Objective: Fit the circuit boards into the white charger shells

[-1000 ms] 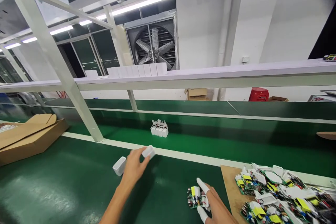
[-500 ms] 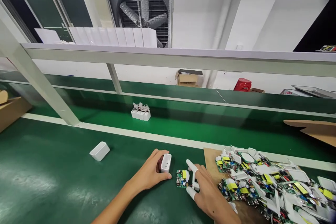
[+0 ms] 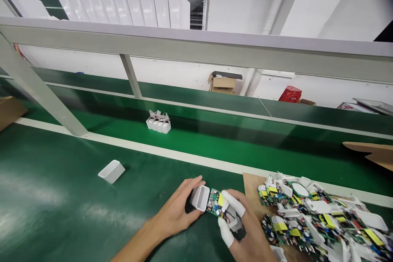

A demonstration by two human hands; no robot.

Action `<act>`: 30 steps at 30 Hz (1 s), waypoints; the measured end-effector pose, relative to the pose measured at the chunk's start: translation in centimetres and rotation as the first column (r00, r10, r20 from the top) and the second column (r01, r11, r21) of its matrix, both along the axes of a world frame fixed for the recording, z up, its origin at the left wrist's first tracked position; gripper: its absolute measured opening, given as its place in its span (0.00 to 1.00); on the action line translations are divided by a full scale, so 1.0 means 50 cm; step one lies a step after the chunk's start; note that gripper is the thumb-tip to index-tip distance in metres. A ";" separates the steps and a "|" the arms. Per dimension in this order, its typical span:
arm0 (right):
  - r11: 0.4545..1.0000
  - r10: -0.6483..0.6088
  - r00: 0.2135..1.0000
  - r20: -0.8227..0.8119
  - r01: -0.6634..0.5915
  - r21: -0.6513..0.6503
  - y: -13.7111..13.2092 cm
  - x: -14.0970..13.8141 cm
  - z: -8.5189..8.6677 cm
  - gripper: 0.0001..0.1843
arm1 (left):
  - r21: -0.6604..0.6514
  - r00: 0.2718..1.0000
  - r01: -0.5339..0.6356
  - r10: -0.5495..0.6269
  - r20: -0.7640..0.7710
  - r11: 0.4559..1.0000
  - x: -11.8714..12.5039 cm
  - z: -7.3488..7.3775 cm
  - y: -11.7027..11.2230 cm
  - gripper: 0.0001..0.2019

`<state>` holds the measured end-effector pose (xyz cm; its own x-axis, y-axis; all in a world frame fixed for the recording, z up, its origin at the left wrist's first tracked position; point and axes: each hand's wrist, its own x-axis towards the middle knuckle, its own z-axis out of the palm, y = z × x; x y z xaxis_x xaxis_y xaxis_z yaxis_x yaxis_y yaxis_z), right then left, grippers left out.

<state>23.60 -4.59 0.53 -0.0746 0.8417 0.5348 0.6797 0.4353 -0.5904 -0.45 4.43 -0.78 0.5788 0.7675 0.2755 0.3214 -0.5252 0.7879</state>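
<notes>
**Circuit board (image 3: 214, 201) at the open end of the held casing (image 3: 202, 197)**

Clock positions refer to the centre of the view. A cardboard box (image 3: 10, 111) is at 9 o'clock, at the left edge. A white loose casing (image 3: 111, 172) lies at 8 o'clock on the green tabletop (image 3: 61, 200). A short row of white casings (image 3: 158, 125) stands nearer the centre, at 9 o'clock, beyond the pale strip (image 3: 166, 153). The left hand (image 3: 179, 208), between 6 and 7 o'clock, grips the held casing between thumb and fingers, open end toward the board. The circuit board is between 5 and 6 o'clock; contact with the casing cannot be determined. The right hand (image 3: 249, 222), at 5 o'clock, wears white finger covers (image 3: 233, 203) and pinches the circuit board assembly. A pile of boards (image 3: 307, 213) occupies 4 o'clock, partly on a brown sheet (image 3: 250, 183).
</notes>
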 end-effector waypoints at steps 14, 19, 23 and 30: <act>0.964 -0.152 0.933 0.327 0.068 0.256 0.003 -0.026 -0.012 0.33 | 0.117 0.997 0.058 -0.053 -0.048 0.991 0.014 0.000 -0.006 0.42; 0.956 -0.177 0.908 0.379 0.067 0.286 0.003 -0.026 0.000 0.35 | 0.090 0.995 0.085 -0.079 -0.068 0.992 0.016 -0.004 -0.011 0.43; 0.958 -0.179 0.904 0.389 0.069 0.278 0.003 -0.024 0.007 0.37 | 0.085 0.994 0.089 -0.083 -0.068 0.992 0.019 -0.006 -0.013 0.43; 0.970 -0.158 0.913 0.376 0.072 0.233 -0.002 -0.022 0.000 0.40 | 0.071 0.996 0.082 -0.079 -0.050 0.994 0.022 -0.013 -0.011 0.42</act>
<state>22.50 -4.67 0.51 -0.2220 0.7287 0.6478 0.8888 0.4245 -0.1729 0.65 3.87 -1.42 0.6517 0.6968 0.2995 0.3117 -0.6061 0.7318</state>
